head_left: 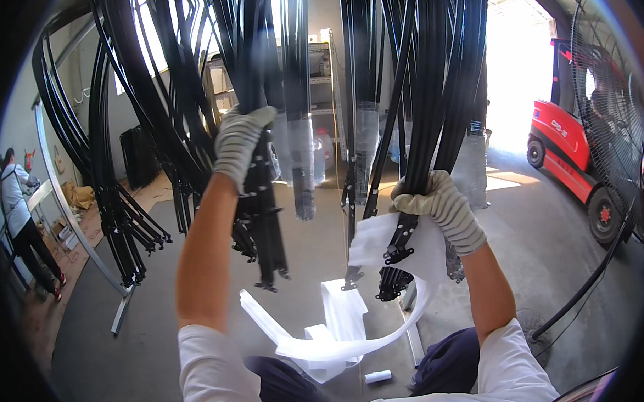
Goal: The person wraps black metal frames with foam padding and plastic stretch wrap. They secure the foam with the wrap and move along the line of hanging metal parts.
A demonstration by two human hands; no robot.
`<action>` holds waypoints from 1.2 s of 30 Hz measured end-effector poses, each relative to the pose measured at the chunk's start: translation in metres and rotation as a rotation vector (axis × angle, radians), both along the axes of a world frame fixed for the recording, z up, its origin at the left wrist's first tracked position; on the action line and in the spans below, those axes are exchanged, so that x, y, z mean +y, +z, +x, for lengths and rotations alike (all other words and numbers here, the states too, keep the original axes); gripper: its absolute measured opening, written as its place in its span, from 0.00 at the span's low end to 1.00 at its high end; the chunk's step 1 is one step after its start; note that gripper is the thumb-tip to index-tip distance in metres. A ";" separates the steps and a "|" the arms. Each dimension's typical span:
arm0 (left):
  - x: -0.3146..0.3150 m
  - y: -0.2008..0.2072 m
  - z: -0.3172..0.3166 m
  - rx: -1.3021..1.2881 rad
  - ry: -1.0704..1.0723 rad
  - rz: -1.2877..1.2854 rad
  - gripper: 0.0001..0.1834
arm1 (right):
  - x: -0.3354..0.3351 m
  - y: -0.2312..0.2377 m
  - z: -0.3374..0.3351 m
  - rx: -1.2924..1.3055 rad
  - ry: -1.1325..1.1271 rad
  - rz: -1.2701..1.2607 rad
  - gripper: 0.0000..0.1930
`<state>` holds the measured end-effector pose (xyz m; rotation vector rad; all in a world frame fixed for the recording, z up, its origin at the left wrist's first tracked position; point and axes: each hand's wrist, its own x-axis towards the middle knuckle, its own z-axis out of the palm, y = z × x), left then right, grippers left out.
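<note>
Bundles of long black strips with perforated metal ends hang in front of me. My left hand (239,146), in a striped grey-white glove, is closed round one hanging bundle (263,182); its fingertips are partly hidden. On the other side my right hand (444,209), gloved alike, grips another bundle (420,137) just above its bracket-like black ends (394,282). A long white sheet of thin wrapping material (411,308) passes by the right hand and those ends, then trails to the floor in loose folds. Whether the right hand also pinches the sheet is hidden.
More black strips (109,208) hang at the left near a metal frame (59,178). Clear plastic wrap covers some bundle ends (303,166). A small white roll (378,376) lies on the floor. At right are a red forklift (564,139) and a large fan (605,85); another person (21,204) stands far left.
</note>
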<state>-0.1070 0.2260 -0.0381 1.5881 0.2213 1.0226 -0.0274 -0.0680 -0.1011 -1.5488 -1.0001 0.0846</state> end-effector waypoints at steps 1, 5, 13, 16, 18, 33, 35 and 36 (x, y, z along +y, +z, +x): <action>-0.006 0.003 -0.015 -0.023 -0.069 0.041 0.14 | -0.002 -0.002 0.002 -0.003 0.007 0.004 0.05; 0.034 0.011 -0.062 -0.060 0.145 0.147 0.14 | 0.000 0.001 0.000 -0.003 0.103 0.036 0.04; 0.077 -0.015 -0.057 -0.074 0.361 0.122 0.12 | 0.029 -0.023 0.027 0.098 0.192 0.058 0.08; 0.075 -0.021 -0.049 -0.144 0.365 0.226 0.13 | 0.035 -0.023 0.032 -0.043 0.047 -0.047 0.10; 0.072 -0.025 -0.038 -0.171 0.415 0.311 0.17 | 0.032 -0.025 0.031 -0.078 0.003 -0.024 0.10; -0.106 -0.010 -0.019 -0.154 0.776 1.564 0.19 | 0.033 -0.029 0.033 -0.060 -0.096 -0.078 0.08; -0.109 0.010 0.000 0.079 0.716 1.729 0.19 | 0.043 -0.026 0.023 -0.019 -0.022 -0.038 0.09; -0.112 0.016 0.017 0.209 0.786 1.887 0.19 | 0.041 -0.026 0.023 -0.002 -0.017 -0.024 0.10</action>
